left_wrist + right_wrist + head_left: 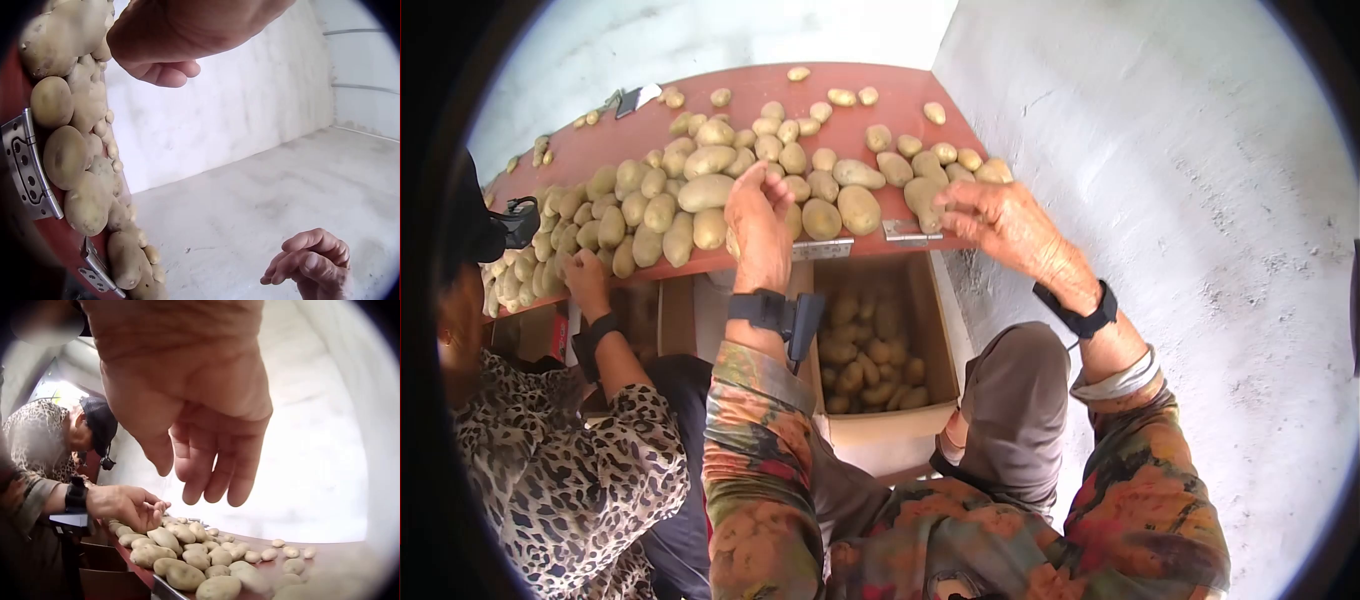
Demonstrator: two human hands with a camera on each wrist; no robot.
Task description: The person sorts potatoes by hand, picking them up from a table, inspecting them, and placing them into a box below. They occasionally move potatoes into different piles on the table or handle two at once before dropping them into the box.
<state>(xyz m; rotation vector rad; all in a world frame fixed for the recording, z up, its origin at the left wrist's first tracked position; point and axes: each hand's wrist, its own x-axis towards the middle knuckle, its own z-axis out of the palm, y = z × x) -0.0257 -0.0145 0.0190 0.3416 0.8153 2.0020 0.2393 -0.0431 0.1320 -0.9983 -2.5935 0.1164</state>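
Note:
Many potatoes (710, 160) lie heaped along the front of a red tabletop (840, 85). My left hand (758, 218) hovers close over the front row, its fingers loosely bent and nothing visible in its grasp. To the right, my right hand (1003, 222) hangs near a large potato (923, 203) at the table's edge. In the right wrist view, the right hand's fingers (240, 469) droop loosely, with no potato between them and the thumb. Below the table's edge, between my arms, a cardboard box (940, 330) holds several potatoes (870, 360).
Two metal hinges (825, 249) sit on the table's front edge. On my left, another person in a leopard-print top (570, 470) reaches a hand (587, 285) to the heap. A white wall (1160, 250) stands close on the right. A phone-like object (638, 99) lies farther back.

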